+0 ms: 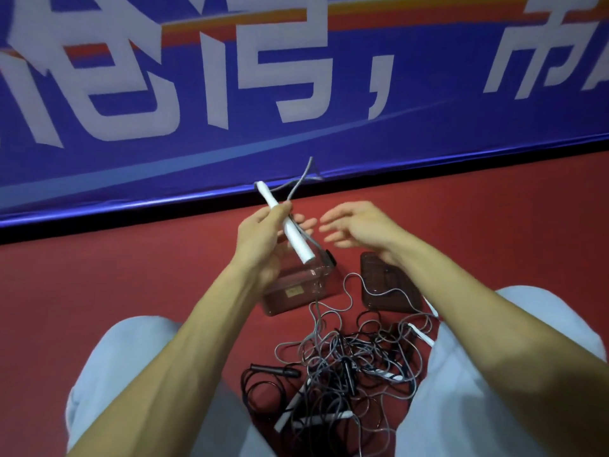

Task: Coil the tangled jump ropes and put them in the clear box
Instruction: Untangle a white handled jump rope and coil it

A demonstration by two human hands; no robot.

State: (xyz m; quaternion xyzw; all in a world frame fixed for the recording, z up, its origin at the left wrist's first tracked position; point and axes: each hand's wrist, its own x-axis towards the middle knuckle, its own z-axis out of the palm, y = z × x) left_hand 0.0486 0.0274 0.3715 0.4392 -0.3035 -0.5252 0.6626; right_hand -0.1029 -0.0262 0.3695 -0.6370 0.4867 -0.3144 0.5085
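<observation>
My left hand (263, 239) grips a white jump-rope handle (298, 240) held up at a slant, its grey cord (301, 178) looping above the fingers and trailing down to the floor. My right hand (357, 227) hovers just to the right of it, fingers spread and relaxed, holding nothing. Below the hands stands the clear box (300, 286), open on the red floor, partly hidden by my left hand. A tangled pile of grey and black jump ropes (349, 367) with white and black handles lies between my knees.
The clear box's lid (387, 285) lies flat to the right of the box, partly under my right forearm. A blue banner (230, 94) with white characters runs along the back above a black edge. My knees (131, 357) flank the rope pile.
</observation>
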